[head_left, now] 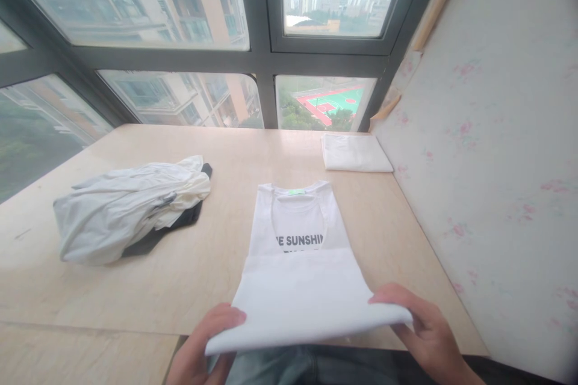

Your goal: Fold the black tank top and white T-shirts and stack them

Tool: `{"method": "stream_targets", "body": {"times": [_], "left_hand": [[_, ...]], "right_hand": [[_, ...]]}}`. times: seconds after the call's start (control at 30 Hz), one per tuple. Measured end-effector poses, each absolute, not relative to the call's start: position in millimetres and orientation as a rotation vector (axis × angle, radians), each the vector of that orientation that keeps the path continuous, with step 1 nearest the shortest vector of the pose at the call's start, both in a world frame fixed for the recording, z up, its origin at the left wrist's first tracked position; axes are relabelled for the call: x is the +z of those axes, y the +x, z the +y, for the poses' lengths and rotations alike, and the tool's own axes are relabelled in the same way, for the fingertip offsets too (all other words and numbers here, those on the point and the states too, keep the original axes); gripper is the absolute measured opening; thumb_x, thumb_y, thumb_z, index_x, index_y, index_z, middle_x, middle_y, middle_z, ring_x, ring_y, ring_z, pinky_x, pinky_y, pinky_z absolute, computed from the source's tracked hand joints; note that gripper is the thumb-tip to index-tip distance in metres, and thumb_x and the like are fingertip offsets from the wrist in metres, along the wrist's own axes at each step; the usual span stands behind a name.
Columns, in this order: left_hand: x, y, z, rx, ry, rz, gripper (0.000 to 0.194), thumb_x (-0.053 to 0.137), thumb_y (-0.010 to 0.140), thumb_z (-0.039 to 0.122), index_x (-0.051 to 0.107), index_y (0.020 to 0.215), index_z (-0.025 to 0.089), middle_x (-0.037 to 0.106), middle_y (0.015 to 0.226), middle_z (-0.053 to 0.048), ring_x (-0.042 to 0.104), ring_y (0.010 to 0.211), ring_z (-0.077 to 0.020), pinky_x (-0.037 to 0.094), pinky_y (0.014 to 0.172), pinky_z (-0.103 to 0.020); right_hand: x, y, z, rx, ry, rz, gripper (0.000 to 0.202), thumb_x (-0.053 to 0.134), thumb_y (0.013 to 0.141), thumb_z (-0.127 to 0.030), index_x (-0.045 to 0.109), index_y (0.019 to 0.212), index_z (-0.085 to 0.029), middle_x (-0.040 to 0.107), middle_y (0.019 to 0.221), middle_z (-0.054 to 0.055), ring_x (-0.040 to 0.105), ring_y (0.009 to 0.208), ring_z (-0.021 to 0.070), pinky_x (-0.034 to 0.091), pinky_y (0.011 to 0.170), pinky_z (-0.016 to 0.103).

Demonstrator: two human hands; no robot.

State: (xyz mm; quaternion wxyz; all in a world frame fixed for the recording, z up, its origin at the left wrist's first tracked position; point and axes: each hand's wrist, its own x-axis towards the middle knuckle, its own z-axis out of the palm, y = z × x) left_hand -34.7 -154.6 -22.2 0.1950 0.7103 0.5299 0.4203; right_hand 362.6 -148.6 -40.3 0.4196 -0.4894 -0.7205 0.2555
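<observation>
Grips with left hand (198, 343) and right hand (427, 329) the raised end of a white T-shirt (302, 295) at the counter's (235, 150) near edge, with crumpled clothes (121, 210) toward the left edge and folded white cloth (354, 154) by the far right corner.

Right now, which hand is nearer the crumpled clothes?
Left hand, in front and to the right of the crumpled clothes; the right hand is farther right, across the white shirt.

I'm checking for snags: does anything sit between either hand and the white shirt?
Nothing visible does: the left hand and right hand directly hold the near edge of the white shirt. The clothes pile lies apart, to its left.
</observation>
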Motion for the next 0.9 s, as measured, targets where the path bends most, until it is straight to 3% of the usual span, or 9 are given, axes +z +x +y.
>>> {"method": "stream_targets", "body": {"times": [0.1, 0.23, 0.3, 0.5, 0.67, 0.77, 0.9], "left_hand": [[3.8, -21.9, -96.9, 1.329, 1.767, 1.537, 0.015, 0.062, 0.09, 0.033, 0.067, 0.101, 0.024, 0.072, 0.098, -0.005, 0.071, 0.091, -0.0205, 0.06, 0.077, -0.03], [-3.2, -10.9, 8.8, 1.245, 1.506, 1.522, 0.033, 0.066, 0.084, 0.048, 0.064, 0.099, 0.018, 0.071, 0.088, -0.004, 0.067, 0.079, -0.0184, 0.055, 0.066, -0.027], [-22.8, -9.6, 54.2, 1.157, 1.455, 1.566, 0.038, 0.06, 0.085, 0.051, 0.064, 0.102, 0.017, 0.072, 0.097, -0.007, 0.068, 0.085, -0.0192, 0.054, 0.07, -0.027], [-84.9, -17.9, 109.4, 0.989, 1.446, 1.775, 0.044, 0.063, 0.078, 0.038, 0.062, 0.115, 0.014, 0.071, 0.094, -0.008, 0.068, 0.079, -0.02, 0.053, 0.071, -0.031], [-92.3, -20.3, 106.2, 0.915, 1.53, 1.88, 0.048, 0.057, 0.085, 0.034, 0.055, 0.13, 0.018, 0.069, 0.101, -0.007, 0.068, 0.078, -0.0188, 0.054, 0.079, -0.035], [-79.4, -7.4, 98.4, 0.886, 1.631, 1.988, 0.051, 0.054, 0.086, 0.027, 0.052, 0.136, 0.016, 0.064, 0.117, -0.014, 0.066, 0.096, -0.0256, 0.05, 0.094, -0.045], [-63.8, 26.9, 85.9, 0.712, 2.192, 2.058, 0.05, 0.047, 0.091, 0.024, 0.052, 0.139, 0.013, 0.05, 0.141, -0.021, 0.046, 0.133, -0.0353, 0.038, 0.111, -0.052]], "right_hand": [[-8.9, 354.9, -92.9, 0.626, -1.258, -1.561, 0.015, 0.066, 0.089, -0.031, 0.072, 0.101, -0.024, 0.074, 0.094, 0.007, 0.072, 0.085, 0.0222, 0.062, 0.073, 0.031], [-10.3, 335.4, 12.3, 0.764, -1.313, -1.272, 0.042, 0.068, 0.086, -0.047, 0.065, 0.116, -0.018, 0.074, 0.094, 0.008, 0.07, 0.083, 0.0209, 0.059, 0.068, 0.031], [-29.1, 326.6, 62.3, 0.87, -1.348, -1.254, 0.051, 0.064, 0.086, -0.049, 0.06, 0.124, -0.016, 0.073, 0.088, 0.007, 0.069, 0.076, 0.0194, 0.056, 0.064, 0.029], [-93.5, 320.1, 134.1, 0.892, -1.724, -1.385, 0.05, 0.063, 0.08, -0.029, 0.059, 0.127, -0.012, 0.072, 0.093, 0.008, 0.067, 0.08, 0.0191, 0.053, 0.077, 0.033], [-109.6, 325.3, 133.0, 0.811, -1.711, -1.452, 0.047, 0.056, 0.083, -0.028, 0.058, 0.129, -0.016, 0.071, 0.1, 0.008, 0.068, 0.08, 0.0185, 0.055, 0.078, 0.034], [-106.0, 321.1, 127.2, 0.557, -1.751, -1.584, 0.046, 0.052, 0.085, -0.025, 0.059, 0.129, -0.015, 0.069, 0.112, 0.012, 0.067, 0.093, 0.0235, 0.054, 0.089, 0.041], [-97.9, 297.5, 115.4, 0.158, -1.623, -1.936, 0.045, 0.042, 0.092, -0.021, 0.058, 0.134, -0.015, 0.058, 0.138, 0.015, 0.051, 0.13, 0.0292, 0.038, 0.113, 0.048]]}}
